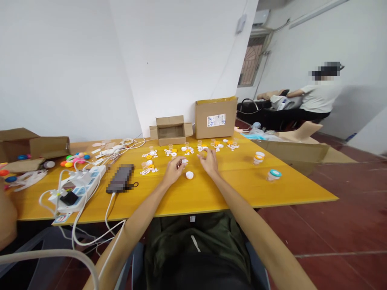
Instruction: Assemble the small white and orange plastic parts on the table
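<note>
My left hand (173, 170) has its fingers closed on a small white perforated piece (184, 161), raised just above the table. My right hand (209, 162) reaches over the table with thumb and fingers apart, close to a pile of small white and orange parts (204, 148); I see nothing in it. Between and below my hands lies a round white cap (189, 175). More small piles stand in a row behind my hands, among them white and orange discs (173, 152) with clear cups. Another pile of white perforated pieces (146, 171) is left of my left hand.
Right lie a stacked clear cup with an orange ring (259, 157) and a teal-lidded jar (274, 174). Cardboard boxes (171, 135) stand at the back. A power strip (81, 189), cables and a phone (121, 178) occupy the left. Another person (320, 96) sits far right.
</note>
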A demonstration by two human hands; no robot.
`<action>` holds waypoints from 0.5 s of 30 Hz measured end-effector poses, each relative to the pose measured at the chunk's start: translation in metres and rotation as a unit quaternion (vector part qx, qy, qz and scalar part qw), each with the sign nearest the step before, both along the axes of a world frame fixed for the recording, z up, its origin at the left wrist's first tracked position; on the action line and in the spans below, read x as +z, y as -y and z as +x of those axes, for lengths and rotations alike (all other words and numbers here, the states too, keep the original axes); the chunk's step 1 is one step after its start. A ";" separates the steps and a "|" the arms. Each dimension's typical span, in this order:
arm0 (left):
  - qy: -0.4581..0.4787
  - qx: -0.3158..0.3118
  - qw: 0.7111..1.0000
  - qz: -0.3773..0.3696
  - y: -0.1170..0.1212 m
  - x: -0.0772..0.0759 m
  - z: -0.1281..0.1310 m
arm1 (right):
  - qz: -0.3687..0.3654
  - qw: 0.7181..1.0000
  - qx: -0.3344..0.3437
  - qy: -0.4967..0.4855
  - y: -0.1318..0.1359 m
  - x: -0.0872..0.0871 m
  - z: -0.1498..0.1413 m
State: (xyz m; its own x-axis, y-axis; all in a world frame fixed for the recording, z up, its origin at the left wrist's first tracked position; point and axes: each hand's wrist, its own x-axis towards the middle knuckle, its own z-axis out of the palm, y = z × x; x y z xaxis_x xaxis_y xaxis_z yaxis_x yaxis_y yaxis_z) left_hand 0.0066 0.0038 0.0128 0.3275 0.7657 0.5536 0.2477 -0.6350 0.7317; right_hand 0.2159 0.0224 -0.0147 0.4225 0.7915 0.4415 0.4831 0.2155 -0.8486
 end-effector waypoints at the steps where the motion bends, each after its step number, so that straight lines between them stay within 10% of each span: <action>1: 0.000 0.000 1.000 0.000 0.000 0.000 0.000 | 0.025 0.999 0.019 -0.006 0.006 0.002 -0.003; 8: 0.006 -0.010 1.000 -0.005 0.001 0.002 -0.001 | 0.048 0.962 0.269 -0.002 0.038 0.019 -0.041; 15: 0.004 -0.024 1.000 -0.011 0.002 0.002 -0.001 | 0.031 0.954 0.298 -0.011 0.045 0.022 -0.045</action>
